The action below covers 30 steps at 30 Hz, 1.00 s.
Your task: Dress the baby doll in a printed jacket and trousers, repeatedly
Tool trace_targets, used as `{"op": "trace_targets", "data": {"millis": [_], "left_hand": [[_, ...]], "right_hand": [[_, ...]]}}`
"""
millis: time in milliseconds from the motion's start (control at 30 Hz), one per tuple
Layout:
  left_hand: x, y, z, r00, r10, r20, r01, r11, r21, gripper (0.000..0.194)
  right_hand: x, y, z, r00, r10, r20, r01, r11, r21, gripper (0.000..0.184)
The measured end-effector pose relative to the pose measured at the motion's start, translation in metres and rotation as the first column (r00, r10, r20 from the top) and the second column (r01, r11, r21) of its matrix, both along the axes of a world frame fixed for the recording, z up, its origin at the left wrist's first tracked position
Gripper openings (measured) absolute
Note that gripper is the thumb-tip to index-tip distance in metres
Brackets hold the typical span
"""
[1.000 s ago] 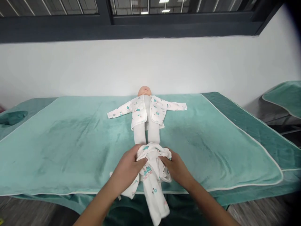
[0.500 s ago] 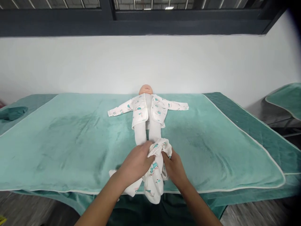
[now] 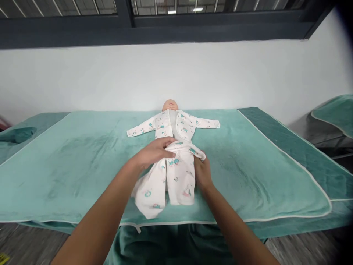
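A baby doll (image 3: 170, 104) lies on its back with its arms stretched out sideways. It wears a white printed jacket (image 3: 186, 125) that hangs apart down the front over a pale body. Matching white printed baby trousers (image 3: 176, 176) cover its lower body and legs, the waistband bunched at the hips. My left hand (image 3: 157, 149) pinches the waistband on the left between thumb and fingers. On the other side my right hand (image 3: 202, 170) grips the waistband edge, its fingers partly hidden under the cloth. The left trouser leg flares outward near the front edge.
A light green padded mat (image 3: 91, 165) with white piping covers the table. Darker green cloth (image 3: 292, 147) lies beneath it on the right. Behind stands a white wall (image 3: 110, 77) under a dark window frame. A green chair seat (image 3: 335, 114) is at the far right.
Both hands have moved up the doll's legs, away from me, drawing the trousers from the lower legs to the hips. The trouser legs now lie more spread out.
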<state>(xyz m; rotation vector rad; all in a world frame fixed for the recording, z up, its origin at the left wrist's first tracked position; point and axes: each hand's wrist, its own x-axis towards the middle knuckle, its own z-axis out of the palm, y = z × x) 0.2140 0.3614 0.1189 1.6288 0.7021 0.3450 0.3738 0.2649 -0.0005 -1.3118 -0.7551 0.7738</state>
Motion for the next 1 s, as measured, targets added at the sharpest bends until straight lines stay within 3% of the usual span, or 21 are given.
{"op": "trace_targets", "data": {"millis": [67, 167, 333, 400, 500, 600, 667, 733, 867, 1000], "left_hand": [[0.011, 0.010, -0.003, 0.996, 0.094, -0.009, -0.091, 0.978, 0.188, 0.038], [0.028, 0.019, -0.015, 0.979, 0.190, 0.070, -0.202, 0.899, 0.388, 0.031], [0.046, 0.026, -0.036, 0.918, 0.340, 0.205, -0.397, 0.767, 0.504, 0.031], [0.044, 0.026, -0.038, 0.900, 0.375, 0.223, -0.435, 0.742, 0.510, 0.028], [0.030, 0.024, -0.036, 0.913, 0.342, 0.224, -0.406, 0.820, 0.404, 0.027], [0.006, 0.026, -0.035, 0.946, 0.262, 0.189, -0.288, 0.950, 0.123, 0.027], [-0.005, 0.028, -0.034, 0.944, 0.268, 0.192, -0.256, 0.963, -0.083, 0.029], [-0.007, 0.029, -0.033, 0.916, 0.319, 0.244, -0.271, 0.939, -0.212, 0.031], [0.012, 0.024, -0.022, 0.837, 0.382, 0.392, -0.329, 0.923, -0.198, 0.030], [0.025, 0.019, -0.013, 0.847, 0.368, 0.385, -0.380, 0.924, -0.047, 0.029]], "right_hand": [[0.004, 0.013, -0.001, 0.996, -0.079, 0.043, 0.078, 0.997, 0.014, 0.032], [0.013, 0.031, 0.003, 0.981, -0.140, 0.135, 0.133, 0.989, 0.059, 0.029], [0.035, 0.061, 0.007, 0.929, -0.213, 0.302, 0.191, 0.976, 0.101, 0.017], [0.040, 0.067, 0.006, 0.927, -0.208, 0.311, 0.182, 0.977, 0.112, 0.017], [0.042, 0.062, 0.004, 0.956, -0.139, 0.259, 0.105, 0.984, 0.140, 0.016], [0.042, 0.048, 0.010, 0.965, 0.014, 0.263, -0.073, 0.973, 0.217, 0.021], [0.042, 0.041, 0.021, 0.931, 0.152, 0.332, -0.233, 0.947, 0.219, 0.029], [0.039, 0.040, 0.038, 0.862, 0.307, 0.403, -0.390, 0.910, 0.142, 0.036], [0.021, 0.050, 0.070, 0.743, 0.540, 0.396, -0.552, 0.828, -0.094, 0.037], [0.006, 0.059, 0.075, 0.837, 0.523, 0.162, -0.512, 0.852, -0.110, 0.034]]}}
